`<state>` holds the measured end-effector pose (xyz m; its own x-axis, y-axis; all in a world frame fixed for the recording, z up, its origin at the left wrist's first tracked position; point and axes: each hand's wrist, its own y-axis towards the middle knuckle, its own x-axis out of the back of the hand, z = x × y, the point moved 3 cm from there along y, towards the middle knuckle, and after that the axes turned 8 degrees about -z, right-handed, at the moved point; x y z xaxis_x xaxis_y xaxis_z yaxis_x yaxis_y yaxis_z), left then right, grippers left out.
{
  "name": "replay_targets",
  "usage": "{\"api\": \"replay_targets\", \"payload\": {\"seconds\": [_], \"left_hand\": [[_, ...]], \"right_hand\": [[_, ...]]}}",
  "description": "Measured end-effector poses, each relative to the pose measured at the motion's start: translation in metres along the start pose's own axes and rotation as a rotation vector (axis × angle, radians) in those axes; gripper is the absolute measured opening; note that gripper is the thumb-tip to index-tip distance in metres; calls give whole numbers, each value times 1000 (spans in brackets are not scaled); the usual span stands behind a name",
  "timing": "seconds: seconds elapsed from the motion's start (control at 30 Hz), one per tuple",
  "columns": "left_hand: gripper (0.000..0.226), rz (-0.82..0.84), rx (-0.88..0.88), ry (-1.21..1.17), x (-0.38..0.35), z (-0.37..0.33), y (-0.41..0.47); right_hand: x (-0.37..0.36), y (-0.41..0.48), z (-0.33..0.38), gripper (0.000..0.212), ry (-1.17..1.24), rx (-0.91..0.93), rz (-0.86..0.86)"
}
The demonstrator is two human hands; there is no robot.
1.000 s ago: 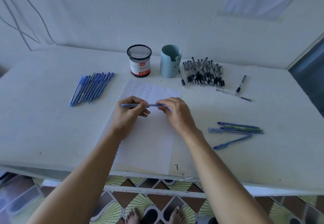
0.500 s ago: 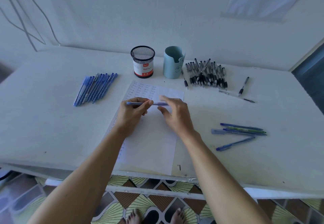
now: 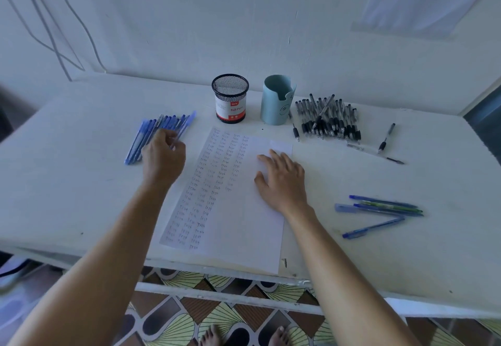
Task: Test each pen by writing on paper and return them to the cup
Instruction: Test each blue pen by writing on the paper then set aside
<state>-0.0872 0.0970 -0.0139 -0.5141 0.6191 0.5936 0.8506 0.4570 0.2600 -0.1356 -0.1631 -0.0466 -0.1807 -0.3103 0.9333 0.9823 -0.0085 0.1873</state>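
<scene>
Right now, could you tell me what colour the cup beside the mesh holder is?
The cup is pale teal, shown best in the head view.

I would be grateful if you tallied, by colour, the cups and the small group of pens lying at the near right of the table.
Blue pens: 3
Green pens: 1
Black mesh cups: 1
Light blue cups: 1
Total: 6

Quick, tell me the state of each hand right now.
Left hand: fingers curled, holding a blue pen.
Right hand: open, resting flat on the paper.
</scene>
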Motion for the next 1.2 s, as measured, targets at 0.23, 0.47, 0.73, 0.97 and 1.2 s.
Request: {"api": "replay_targets", "payload": {"seconds": [0.23, 0.47, 0.73, 0.97, 1.2], "left_hand": [[16, -5, -170, 330, -7, 7, 3], [10, -14, -109, 335, -4, 5, 15], [15, 22, -309, 235, -20, -27, -19], [44, 422, -514, 238, -75, -62, -71], [52, 465, -548, 386, -89, -57, -79]], "right_hand": [[3, -3, 3, 63, 9, -19, -16], [1, -4, -1, 73, -41, -54, 38], [3, -2, -1, 65, -19, -80, 61], [11, -1, -7, 64, 9, -106, 105], [40, 7, -46, 44, 182, -173, -183]]}}
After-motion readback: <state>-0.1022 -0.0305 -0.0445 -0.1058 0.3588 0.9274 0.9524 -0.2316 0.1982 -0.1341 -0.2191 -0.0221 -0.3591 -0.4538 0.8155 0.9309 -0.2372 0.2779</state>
